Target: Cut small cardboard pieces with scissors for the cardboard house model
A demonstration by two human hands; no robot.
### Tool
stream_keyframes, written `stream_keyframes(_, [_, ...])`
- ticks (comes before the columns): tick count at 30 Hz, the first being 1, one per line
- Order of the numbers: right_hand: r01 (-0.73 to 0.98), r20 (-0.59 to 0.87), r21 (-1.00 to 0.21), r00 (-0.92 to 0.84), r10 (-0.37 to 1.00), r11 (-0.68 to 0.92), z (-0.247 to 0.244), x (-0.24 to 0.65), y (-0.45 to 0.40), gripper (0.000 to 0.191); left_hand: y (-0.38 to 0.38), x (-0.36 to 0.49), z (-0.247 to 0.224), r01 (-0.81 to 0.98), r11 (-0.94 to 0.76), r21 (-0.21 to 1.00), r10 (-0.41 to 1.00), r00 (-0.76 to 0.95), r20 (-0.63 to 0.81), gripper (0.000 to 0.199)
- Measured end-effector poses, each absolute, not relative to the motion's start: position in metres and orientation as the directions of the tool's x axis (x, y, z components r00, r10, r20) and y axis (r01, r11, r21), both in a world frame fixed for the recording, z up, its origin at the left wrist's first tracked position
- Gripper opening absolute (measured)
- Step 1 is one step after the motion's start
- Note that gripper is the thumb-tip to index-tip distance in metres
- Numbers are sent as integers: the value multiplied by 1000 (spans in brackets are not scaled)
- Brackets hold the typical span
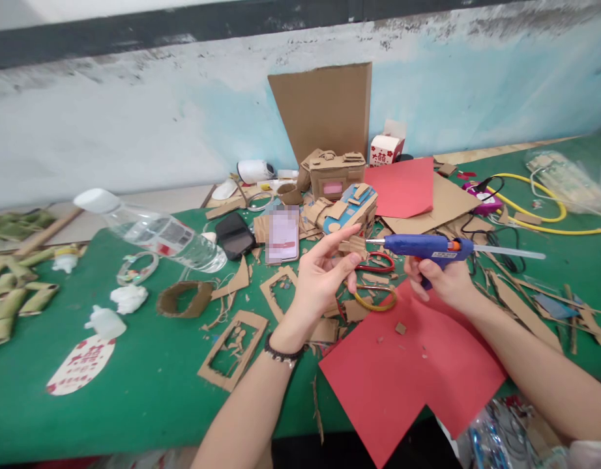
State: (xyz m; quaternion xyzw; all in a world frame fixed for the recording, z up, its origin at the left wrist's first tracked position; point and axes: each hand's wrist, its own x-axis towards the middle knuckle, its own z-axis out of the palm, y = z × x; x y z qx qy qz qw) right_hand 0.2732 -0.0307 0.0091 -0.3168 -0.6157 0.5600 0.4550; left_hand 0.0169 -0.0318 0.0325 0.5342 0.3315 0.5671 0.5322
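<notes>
My right hand [440, 277] grips a blue hot glue gun [412, 245] with a long glue stick out of its back end. The gun's metal nozzle points left, at a small cardboard piece [353, 245] pinched in my left hand [324, 260]; I cannot tell whether they touch. Just behind the piece stands a blue and brown cardboard model [352, 205]. Scissors with red and yellow handles [379, 301] lie below, between my hands. Red paper [403, 365] spreads under my right hand, with a small cardboard square [401, 328] on it.
A clear plastic bottle [168, 236] lies left of a black phone [235, 236] and a lit phone [281, 238]. Cardboard frames [234, 350] and a cardboard ring [184, 299] rest on the green table [148, 404]. A yellow cable [559, 225] and cardboard strips [525, 311] are at right.
</notes>
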Motion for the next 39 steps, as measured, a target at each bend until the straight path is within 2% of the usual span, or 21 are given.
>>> stream_keyframes(12, [-181,243,-966,-380,892,186,17,266,-30,49,-31,16,30,-228,-252,941,949,131,286,49])
stream_keyframes(26, [-135,162,-983,-340,926,122,17,265,-34,53,-31,16,32,-265,-224,938,959,112,261,46])
stream_keyframes(39, [-154,190,-977,-321,928,147,18,265,-34,52,-32,16,30,-220,-211,952,962,126,243,51])
